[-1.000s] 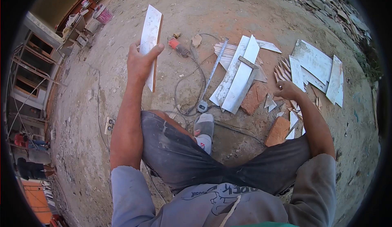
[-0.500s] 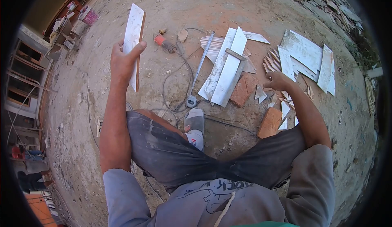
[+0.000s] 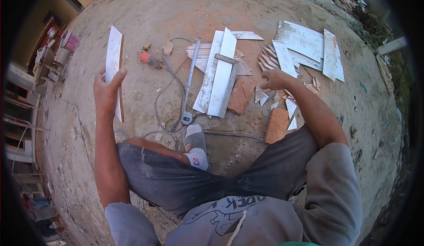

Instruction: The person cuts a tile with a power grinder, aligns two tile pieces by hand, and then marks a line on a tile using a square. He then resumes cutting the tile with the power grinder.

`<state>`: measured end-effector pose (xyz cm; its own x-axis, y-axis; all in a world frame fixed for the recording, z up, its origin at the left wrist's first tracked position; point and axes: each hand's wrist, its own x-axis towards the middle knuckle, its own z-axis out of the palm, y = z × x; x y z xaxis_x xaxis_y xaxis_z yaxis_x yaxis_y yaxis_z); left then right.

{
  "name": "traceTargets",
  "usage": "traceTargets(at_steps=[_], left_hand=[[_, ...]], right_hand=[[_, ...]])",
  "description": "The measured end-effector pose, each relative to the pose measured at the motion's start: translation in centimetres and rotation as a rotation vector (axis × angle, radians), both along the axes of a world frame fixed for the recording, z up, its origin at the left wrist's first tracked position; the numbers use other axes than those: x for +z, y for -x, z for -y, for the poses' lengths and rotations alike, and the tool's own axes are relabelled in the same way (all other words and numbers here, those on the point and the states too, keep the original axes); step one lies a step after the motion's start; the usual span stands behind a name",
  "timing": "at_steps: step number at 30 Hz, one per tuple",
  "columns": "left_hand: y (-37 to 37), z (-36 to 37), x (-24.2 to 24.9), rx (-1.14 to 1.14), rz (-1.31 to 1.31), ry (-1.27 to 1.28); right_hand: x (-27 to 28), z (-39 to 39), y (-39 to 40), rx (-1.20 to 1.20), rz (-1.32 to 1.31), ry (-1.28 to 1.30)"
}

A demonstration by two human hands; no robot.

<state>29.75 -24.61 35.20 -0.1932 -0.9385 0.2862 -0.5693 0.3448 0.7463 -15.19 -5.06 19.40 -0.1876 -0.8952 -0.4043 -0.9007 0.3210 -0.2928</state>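
Head view: I see the left hand [image 3: 105, 89] pinching a long white strip [image 3: 114, 49], left of the red tool [image 3: 150, 60]. The right hand [image 3: 277, 79] curls near pointy bits [image 3: 268, 60]; I can't tell if it holds anything. This looks like a holding step; moving the strip needs gentle care.

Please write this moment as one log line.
left hand: holding tile strip | right hand: near tile shards, grip unclear | tape measure: extended

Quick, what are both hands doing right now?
Left hand: closed, holding a white tile strip.
Right hand: fingers curled, can't tell if it's holding anything.
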Motion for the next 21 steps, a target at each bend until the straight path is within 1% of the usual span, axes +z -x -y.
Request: traceTargets(at_steps=[3,6,10,13,15,16,18,20,21], left_hand=[[-0.2,0.3,-0.3,-0.024,0.014,-0.027],[-0.1,0.4,-0.5,-0.06,-0.018,-0.044],[-0.9,0.7,-0.1,-0.021,0.001,-0.083],[-0.8,1.2,-0.9,0.011,0.017,-0.085],[-1.1,1.3,-0.9,-0.008,-0.004,-0.084],[-1.4,1.6,-0.9,-0.011,-0.003,-0.083],[-1.9,2.4,-1.3,-0.012,-0.026,-0.135],[-2.5,3.0,-1.6,-0.01,-0.033,-0.147],[-2.2,3.1,-1.6,-0.003,-0.03,-0.164]], right_hand=[[-0.1,-0.3,0.3,-0.004,0.006,0.024],[0.5,-0.5,0.0,-0.02,-0.004,-0.021],[0.8,0.4,-0.3,-0.001,-0.014,-0.046],[0.4,-0.4,-0.2,-0.027,-0.018,-0.086],[-0.7,-0.2,-0.1,-0.003,-0.039,0.04],[-0.7,0.0,-0.5,-0.007,-0.039,0.041],[-0.9,0.6,-2.5,0.025,-0.083,-0.037],[2.0,0.6,-6.7,0.124,-0.096,-0.098],[-0.4,1.6,-8.3,0.2,-0.143,-0.103]])
